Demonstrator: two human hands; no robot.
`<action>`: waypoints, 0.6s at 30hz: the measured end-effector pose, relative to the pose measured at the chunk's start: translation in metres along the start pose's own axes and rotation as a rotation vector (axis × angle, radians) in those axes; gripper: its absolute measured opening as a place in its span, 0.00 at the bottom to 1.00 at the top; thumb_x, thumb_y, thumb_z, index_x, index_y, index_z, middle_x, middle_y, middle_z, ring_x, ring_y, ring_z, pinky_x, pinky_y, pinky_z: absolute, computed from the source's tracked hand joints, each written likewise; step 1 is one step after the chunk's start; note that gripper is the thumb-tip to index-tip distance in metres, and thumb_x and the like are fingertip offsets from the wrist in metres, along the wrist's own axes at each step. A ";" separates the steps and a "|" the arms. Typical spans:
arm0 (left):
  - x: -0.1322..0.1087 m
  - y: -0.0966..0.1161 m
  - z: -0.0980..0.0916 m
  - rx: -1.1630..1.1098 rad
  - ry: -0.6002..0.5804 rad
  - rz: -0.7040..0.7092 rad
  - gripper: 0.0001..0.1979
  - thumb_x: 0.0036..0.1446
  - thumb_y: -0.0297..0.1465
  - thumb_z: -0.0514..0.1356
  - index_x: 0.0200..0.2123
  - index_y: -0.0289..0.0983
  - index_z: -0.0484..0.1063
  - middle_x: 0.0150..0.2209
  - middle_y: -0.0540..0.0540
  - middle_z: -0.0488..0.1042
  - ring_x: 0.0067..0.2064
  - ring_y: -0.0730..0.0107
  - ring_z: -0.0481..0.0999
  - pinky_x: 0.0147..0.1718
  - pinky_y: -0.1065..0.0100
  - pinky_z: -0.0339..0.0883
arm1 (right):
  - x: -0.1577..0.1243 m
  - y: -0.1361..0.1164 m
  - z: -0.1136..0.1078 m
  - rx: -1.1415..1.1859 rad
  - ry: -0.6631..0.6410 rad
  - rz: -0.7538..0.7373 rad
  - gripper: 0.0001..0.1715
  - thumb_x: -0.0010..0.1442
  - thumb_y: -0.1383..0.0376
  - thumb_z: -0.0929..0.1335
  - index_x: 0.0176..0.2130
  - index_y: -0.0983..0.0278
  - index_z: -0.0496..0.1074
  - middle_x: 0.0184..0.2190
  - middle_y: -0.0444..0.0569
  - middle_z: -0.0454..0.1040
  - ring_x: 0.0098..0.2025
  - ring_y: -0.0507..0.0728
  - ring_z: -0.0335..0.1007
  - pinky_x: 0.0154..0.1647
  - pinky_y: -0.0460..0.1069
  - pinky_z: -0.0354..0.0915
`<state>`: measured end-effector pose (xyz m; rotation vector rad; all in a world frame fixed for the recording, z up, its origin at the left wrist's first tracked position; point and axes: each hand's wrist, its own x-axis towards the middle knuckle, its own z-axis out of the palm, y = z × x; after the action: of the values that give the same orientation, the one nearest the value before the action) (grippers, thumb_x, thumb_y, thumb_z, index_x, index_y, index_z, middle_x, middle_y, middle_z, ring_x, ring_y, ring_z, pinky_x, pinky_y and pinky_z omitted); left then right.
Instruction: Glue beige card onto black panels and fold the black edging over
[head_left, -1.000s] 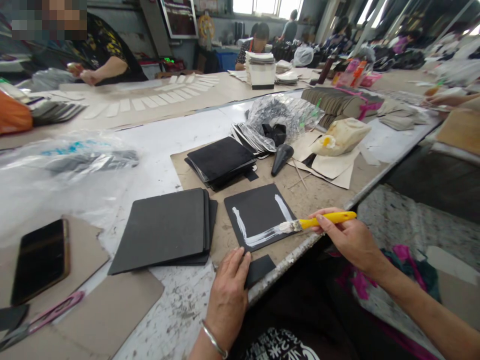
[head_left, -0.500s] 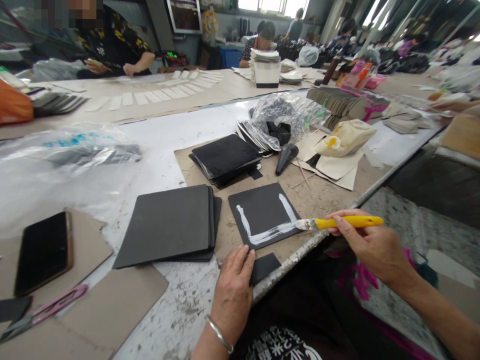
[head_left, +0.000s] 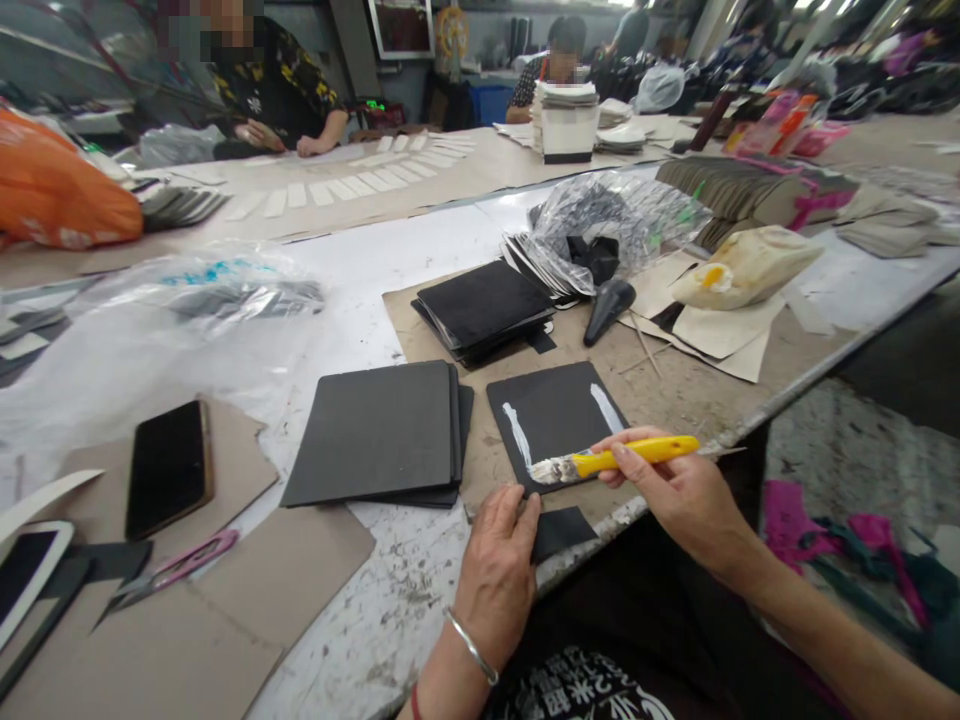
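My right hand [head_left: 667, 485] holds a yellow-handled paintbrush [head_left: 637, 455], its white-coated bristles on the near-left corner of a black square panel [head_left: 559, 415]. White paste shows in strips on the panel's left and right sides; the brush and hand hide most of the near edge. My left hand [head_left: 501, 550], a silver bangle at its wrist, lies flat with fingers stretched to the panel's near-left corner. A small black piece [head_left: 562, 532] lies beside those fingers at the table edge. Left of the panel is a stack of larger dark panels [head_left: 375, 430].
Behind the panel sit another black stack [head_left: 484, 305], a dark cone-shaped object [head_left: 609, 308] and a stained, pale container [head_left: 750, 270]. At left are a phone [head_left: 169, 465], pink-handled scissors [head_left: 187, 560] and clear plastic [head_left: 180, 340]. A person [head_left: 277, 90] sits across the table.
The brush has moved left along the panel's near edge, from the right corner to the left one. My left hand stays at the panel's corner. The camera view has shifted left.
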<state>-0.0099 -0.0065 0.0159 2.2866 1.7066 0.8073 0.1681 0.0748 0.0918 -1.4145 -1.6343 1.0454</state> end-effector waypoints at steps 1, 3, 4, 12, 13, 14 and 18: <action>0.000 0.000 0.000 -0.001 0.004 0.004 0.29 0.44 0.11 0.48 0.51 0.29 0.67 0.51 0.35 0.68 0.54 0.55 0.65 0.53 0.53 0.66 | 0.000 0.002 0.003 0.007 -0.011 -0.002 0.18 0.58 0.51 0.64 0.34 0.63 0.71 0.34 0.51 0.74 0.29 0.55 0.74 0.32 0.49 0.73; 0.000 0.000 0.000 -0.002 0.007 0.005 0.29 0.44 0.11 0.48 0.51 0.29 0.67 0.50 0.35 0.68 0.54 0.55 0.65 0.52 0.53 0.66 | 0.001 0.004 0.004 -0.004 -0.012 -0.003 0.18 0.57 0.51 0.64 0.34 0.63 0.71 0.34 0.51 0.74 0.29 0.55 0.74 0.32 0.49 0.73; 0.000 0.000 0.000 0.000 0.007 0.002 0.29 0.44 0.11 0.48 0.51 0.29 0.67 0.50 0.35 0.68 0.54 0.55 0.65 0.52 0.53 0.66 | 0.001 0.004 0.004 -0.016 -0.004 0.000 0.18 0.57 0.50 0.65 0.34 0.63 0.71 0.34 0.51 0.74 0.29 0.55 0.74 0.31 0.49 0.73; 0.001 -0.004 0.002 -0.003 0.020 0.024 0.31 0.41 0.10 0.46 0.50 0.30 0.67 0.49 0.36 0.68 0.53 0.57 0.66 0.52 0.55 0.67 | 0.001 0.003 0.007 -0.009 -0.019 -0.023 0.16 0.59 0.53 0.63 0.36 0.63 0.70 0.34 0.50 0.73 0.30 0.55 0.74 0.31 0.48 0.72; -0.001 -0.005 0.003 0.003 0.011 0.039 0.32 0.41 0.10 0.46 0.51 0.30 0.66 0.50 0.37 0.68 0.53 0.57 0.65 0.52 0.55 0.67 | 0.000 0.006 0.006 -0.032 -0.007 -0.023 0.16 0.60 0.53 0.63 0.36 0.63 0.70 0.34 0.50 0.73 0.31 0.55 0.74 0.32 0.48 0.72; -0.003 -0.007 0.003 0.014 0.007 0.055 0.33 0.41 0.10 0.46 0.53 0.31 0.65 0.50 0.37 0.67 0.53 0.56 0.65 0.51 0.55 0.68 | -0.001 0.009 0.002 -0.058 0.018 -0.021 0.16 0.60 0.54 0.63 0.36 0.63 0.69 0.33 0.50 0.73 0.31 0.55 0.74 0.32 0.48 0.71; -0.008 -0.026 0.012 0.066 0.009 0.205 0.38 0.49 0.13 0.48 0.63 0.40 0.47 0.52 0.37 0.64 0.52 0.54 0.67 0.47 0.54 0.71 | -0.007 0.015 -0.030 -0.109 0.195 -0.003 0.15 0.61 0.55 0.62 0.37 0.63 0.69 0.33 0.48 0.74 0.30 0.53 0.73 0.33 0.47 0.70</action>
<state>-0.0270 -0.0027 -0.0088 2.5380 1.5419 0.8108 0.2022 0.0725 0.0907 -1.5334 -1.5699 0.7989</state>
